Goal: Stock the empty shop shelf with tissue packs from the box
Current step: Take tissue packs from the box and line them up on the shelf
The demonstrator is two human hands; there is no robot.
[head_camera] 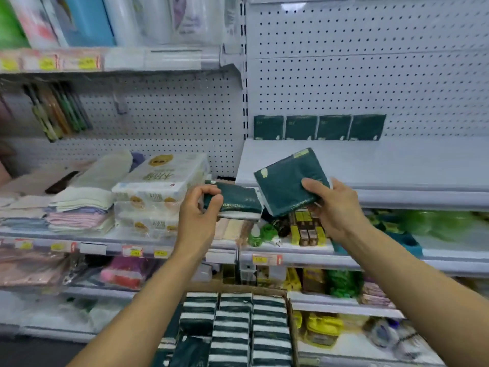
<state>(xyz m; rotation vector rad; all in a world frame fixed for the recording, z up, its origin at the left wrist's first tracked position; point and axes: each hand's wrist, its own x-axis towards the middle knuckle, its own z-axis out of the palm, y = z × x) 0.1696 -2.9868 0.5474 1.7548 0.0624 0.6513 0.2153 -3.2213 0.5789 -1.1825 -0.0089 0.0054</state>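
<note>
- Tissue packs (318,127): four upright at shelf (397,165) rear.
- Left hand (197,207): fingers curled around one dark green pack (238,201).
- Right hand (332,205): grips tilted pack (285,178).
- Box (289,313): packs inside.

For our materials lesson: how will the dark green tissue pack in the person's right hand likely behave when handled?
The tissue pack probably feels light, since the right hand holds it by one corner. It likely yields softly rather than staying rigid. Its film wrap may be slightly slippery.

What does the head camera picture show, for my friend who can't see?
Each hand, left hand and right hand, holds a dark green tissue pack before a white shelf where four packs stand; the box sits below.
</note>
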